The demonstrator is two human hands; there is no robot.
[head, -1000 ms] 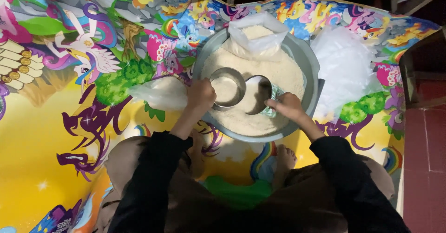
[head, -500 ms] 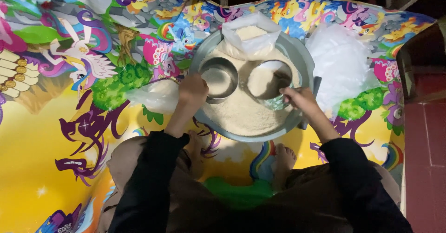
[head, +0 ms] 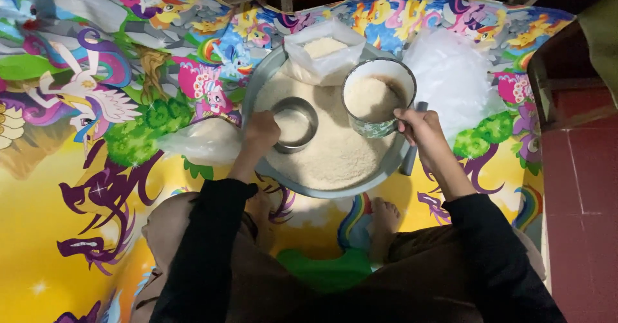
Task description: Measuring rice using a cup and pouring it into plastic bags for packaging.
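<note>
A wide metal basin (head: 386,176) full of pale rice sits on a colourful cartoon mat. My right hand (head: 417,128) grips a mug (head: 377,96) heaped with rice, lifted over the basin's right side. My left hand (head: 261,132) holds the rim of a small round metal tin (head: 293,125) that rests on the rice. At the basin's far edge stands an open clear plastic bag (head: 322,56) partly filled with rice.
An empty clear plastic bag (head: 201,141) lies left of the basin, and a pile of clear bags (head: 454,78) lies to its right. A dark handle-like object (head: 412,157) pokes out by the basin's right rim. My foot (head: 384,223) rests in front. Red tiled floor (head: 579,188) borders the mat.
My right hand has raised the mug, filled with rice, up and to the right out of the basin. My left hand has stayed on the small tin.
</note>
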